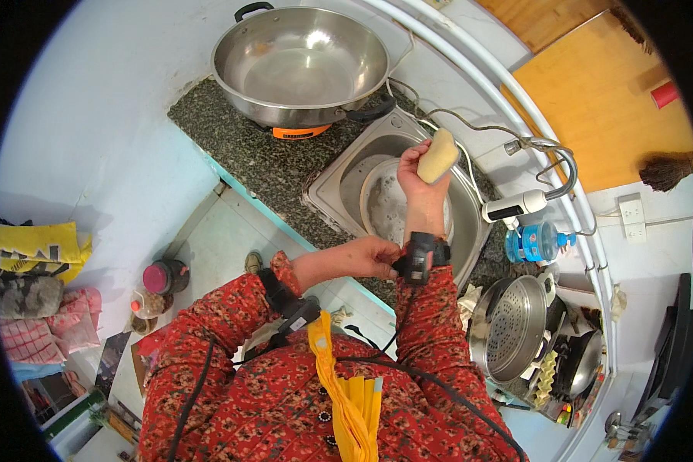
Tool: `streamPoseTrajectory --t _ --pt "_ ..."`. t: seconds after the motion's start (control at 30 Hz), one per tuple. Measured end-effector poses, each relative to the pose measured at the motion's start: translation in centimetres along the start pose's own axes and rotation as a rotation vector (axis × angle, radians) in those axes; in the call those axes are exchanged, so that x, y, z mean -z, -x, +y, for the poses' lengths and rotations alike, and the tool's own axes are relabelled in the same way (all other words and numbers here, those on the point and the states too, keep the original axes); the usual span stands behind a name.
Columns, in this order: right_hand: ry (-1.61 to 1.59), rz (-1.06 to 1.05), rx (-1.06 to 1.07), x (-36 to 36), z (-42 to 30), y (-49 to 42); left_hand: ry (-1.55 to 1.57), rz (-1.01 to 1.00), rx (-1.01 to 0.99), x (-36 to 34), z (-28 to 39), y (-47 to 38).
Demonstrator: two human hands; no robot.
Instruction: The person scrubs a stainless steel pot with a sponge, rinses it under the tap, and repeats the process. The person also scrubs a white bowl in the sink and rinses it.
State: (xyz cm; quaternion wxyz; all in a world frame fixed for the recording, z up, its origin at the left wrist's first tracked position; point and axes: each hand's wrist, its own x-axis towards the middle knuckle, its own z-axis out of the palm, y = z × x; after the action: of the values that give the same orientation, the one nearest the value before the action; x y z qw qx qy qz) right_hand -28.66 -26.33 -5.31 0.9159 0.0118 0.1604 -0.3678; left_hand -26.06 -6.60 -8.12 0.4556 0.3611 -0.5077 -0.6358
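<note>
My right hand [413,167] is raised over the steel sink [352,202] with a pale yellow sponge [439,156] in its grasp. At my right wrist, beside the black strap, my left hand [378,257] has its fingers closed at the red floral sleeve cuff [401,280]; whether they pinch the cloth is hard to tell. Beneath the right hand a round basin [384,202] with cloudy, foamy water sits in the sink. A white faucet [514,205] stands at the sink's right side.
A large steel wok [300,69] rests on an orange-fronted burner [301,133] on the granite counter [254,144]. Right of the sink are a blue plastic bottle [531,242] and a steel steamer pan [514,329]. White pipes [491,75] and loose cables run along the wall.
</note>
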Motion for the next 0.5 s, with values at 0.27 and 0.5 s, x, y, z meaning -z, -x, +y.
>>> streamPoseTrajectory --t 0.27,0.5 --pt "-0.169 -0.116 -0.116 -2.3 2.7 2.3 0.751 0.110 -0.075 0.9 0.4 -0.5" --pt "-0.117 -0.130 -0.201 -1.8 4.8 3.0 0.334 0.014 -0.031 0.4 -1.2 -1.7"
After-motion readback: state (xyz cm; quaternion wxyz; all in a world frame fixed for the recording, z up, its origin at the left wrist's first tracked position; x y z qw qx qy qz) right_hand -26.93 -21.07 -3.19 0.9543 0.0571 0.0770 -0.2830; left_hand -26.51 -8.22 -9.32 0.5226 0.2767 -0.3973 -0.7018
